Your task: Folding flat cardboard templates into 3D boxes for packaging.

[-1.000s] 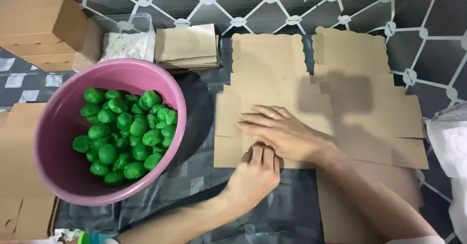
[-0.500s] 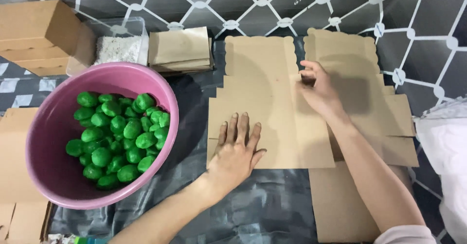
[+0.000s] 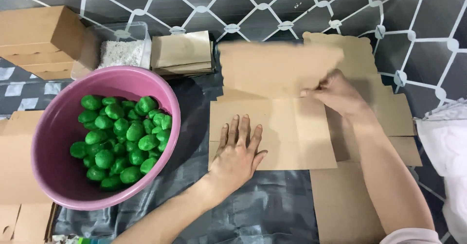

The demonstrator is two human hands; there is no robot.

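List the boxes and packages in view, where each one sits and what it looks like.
Flat box blank: centre, plain brown, left hand pressing it, right hand lifting its rear flap.
Closed cardboard boxes: top left, brown, stacked.
Clear tub: beside them, white filling.
Folded paper bags: top centre, brown pile.
More flat blanks: right, brown.

The one camera sits on my head and looks almost straight down, close over my work. My forearms come in from the bottom edge, the pink basin (image 3: 48, 142) fills the left, and the patterned wall (image 3: 272, 5) lies along the top. No second view.
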